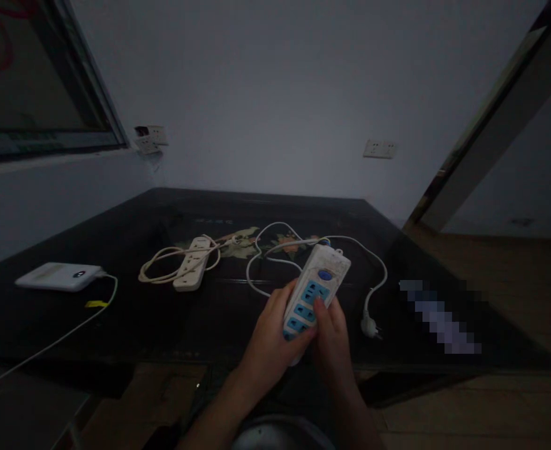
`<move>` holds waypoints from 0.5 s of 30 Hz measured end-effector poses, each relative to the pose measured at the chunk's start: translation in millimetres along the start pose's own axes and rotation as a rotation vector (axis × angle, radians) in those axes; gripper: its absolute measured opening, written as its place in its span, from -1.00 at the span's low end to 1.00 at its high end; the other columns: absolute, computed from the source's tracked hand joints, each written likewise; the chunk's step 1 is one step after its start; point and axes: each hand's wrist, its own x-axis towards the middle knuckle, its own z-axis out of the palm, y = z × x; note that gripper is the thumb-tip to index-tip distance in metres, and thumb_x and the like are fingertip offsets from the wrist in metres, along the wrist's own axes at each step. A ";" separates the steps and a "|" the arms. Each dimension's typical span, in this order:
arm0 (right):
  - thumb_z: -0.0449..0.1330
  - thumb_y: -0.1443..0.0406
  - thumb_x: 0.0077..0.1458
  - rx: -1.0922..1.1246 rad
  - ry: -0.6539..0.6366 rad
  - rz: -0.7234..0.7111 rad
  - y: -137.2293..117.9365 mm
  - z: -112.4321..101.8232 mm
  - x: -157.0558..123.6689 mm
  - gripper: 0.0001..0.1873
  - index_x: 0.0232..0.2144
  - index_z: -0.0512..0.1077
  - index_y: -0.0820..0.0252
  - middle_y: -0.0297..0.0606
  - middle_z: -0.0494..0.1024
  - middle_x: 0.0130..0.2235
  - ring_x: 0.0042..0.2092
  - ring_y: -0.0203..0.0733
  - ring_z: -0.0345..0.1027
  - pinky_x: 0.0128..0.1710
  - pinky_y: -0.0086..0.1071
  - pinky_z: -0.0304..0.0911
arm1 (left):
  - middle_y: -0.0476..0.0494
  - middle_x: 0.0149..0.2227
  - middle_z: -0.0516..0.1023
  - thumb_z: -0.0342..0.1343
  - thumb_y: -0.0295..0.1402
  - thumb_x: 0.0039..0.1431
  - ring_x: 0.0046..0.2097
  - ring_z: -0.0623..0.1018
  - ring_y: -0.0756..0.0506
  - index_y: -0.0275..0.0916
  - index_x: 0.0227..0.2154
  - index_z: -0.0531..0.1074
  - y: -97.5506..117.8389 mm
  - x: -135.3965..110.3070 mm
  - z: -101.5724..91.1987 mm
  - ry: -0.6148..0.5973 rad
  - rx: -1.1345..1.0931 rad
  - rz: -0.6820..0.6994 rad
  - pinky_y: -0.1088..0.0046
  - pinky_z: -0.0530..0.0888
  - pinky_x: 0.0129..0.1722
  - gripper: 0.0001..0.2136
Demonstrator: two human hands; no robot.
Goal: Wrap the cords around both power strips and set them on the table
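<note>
Both hands hold a white power strip (319, 280) with blue sockets and a round blue button, lifted a little above the dark glass table (209, 325). My left hand (275, 328) grips its near end from the left. My right hand (332, 334) grips it from the right, thumb resting on a blue socket. The strip's white cord (373, 256) loops over the table and ends in a plug (369, 325) lying to the right of my hands.
A second cream power strip (191, 264) with a coiled cord lies at the table's middle left. A flat white device (59, 276) with a cable sits far left. Wall sockets (379, 149) are behind. A blurred patch (444, 315) lies on the right.
</note>
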 end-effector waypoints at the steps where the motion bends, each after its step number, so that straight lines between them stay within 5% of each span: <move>1: 0.27 0.00 -0.03 0.002 0.009 0.005 -4.5 0.6 -0.4 -0.50 -0.10 0.39 0.14 -0.19 0.59 -0.15 -0.15 -0.04 0.50 -0.18 -0.24 0.42 | -0.19 0.12 0.34 0.23 -0.40 0.02 0.13 0.37 -0.19 -0.13 0.17 0.21 0.1 -0.6 -3.3 -0.041 0.010 0.019 0.28 0.32 0.12 -0.39; 4: 0.28 -0.01 -0.04 -0.017 -0.021 0.018 -16.1 -3.7 -0.7 -0.53 -0.17 0.42 0.15 -0.20 0.62 -0.21 -0.25 -0.07 0.53 -0.30 -0.31 0.44 | -0.16 0.04 0.38 0.13 -0.30 0.16 0.01 0.45 -0.12 -0.10 0.06 0.36 -0.8 2.2 -20.0 -0.067 0.011 0.050 0.37 0.42 -0.02 -0.61; 6: 0.26 -0.01 -0.02 -0.012 -0.058 0.061 -21.0 -8.8 -2.0 -0.53 -0.16 0.42 0.16 -0.19 0.63 -0.24 -0.30 -0.09 0.54 -0.35 -0.32 0.44 | -0.15 -0.04 0.41 0.05 -0.29 0.22 -0.04 0.46 -0.10 -0.12 -0.04 0.43 -5.9 10.3 -31.8 0.118 0.027 0.086 0.39 0.43 -0.08 -0.74; 9: 0.23 -0.02 0.01 0.041 -0.083 0.128 -25.8 -13.7 -5.8 -0.52 -0.13 0.40 0.18 -0.16 0.63 -0.29 -0.34 -0.08 0.55 -0.38 -0.29 0.45 | -0.17 0.07 0.36 0.09 -0.29 0.18 0.09 0.38 -0.13 -0.11 0.08 0.30 -22.6 31.1 -41.4 0.382 0.024 0.139 0.30 0.37 0.04 -0.62; 11: 0.23 -0.01 0.02 0.062 -0.088 0.138 -28.6 -14.8 -7.6 -0.51 -0.12 0.39 0.19 -0.14 0.63 -0.32 -0.35 -0.05 0.55 -0.39 -0.28 0.46 | -0.20 0.16 0.31 0.14 -0.27 0.13 0.15 0.34 -0.17 -0.11 0.11 0.28 -35.9 45.5 -41.3 0.321 0.002 0.117 0.26 0.34 0.07 -0.54; 15: 0.17 0.03 0.09 0.018 -0.112 0.063 -34.3 -16.6 -4.3 -0.57 -0.07 0.37 0.14 -0.14 0.63 -0.27 -0.32 -0.05 0.55 -0.38 -0.27 0.46 | -0.20 -0.08 0.54 0.02 -0.18 0.20 -0.01 0.48 -0.18 -0.23 -0.16 0.49 -48.5 56.4 -35.2 0.087 -0.068 -0.027 0.29 0.36 0.01 -0.72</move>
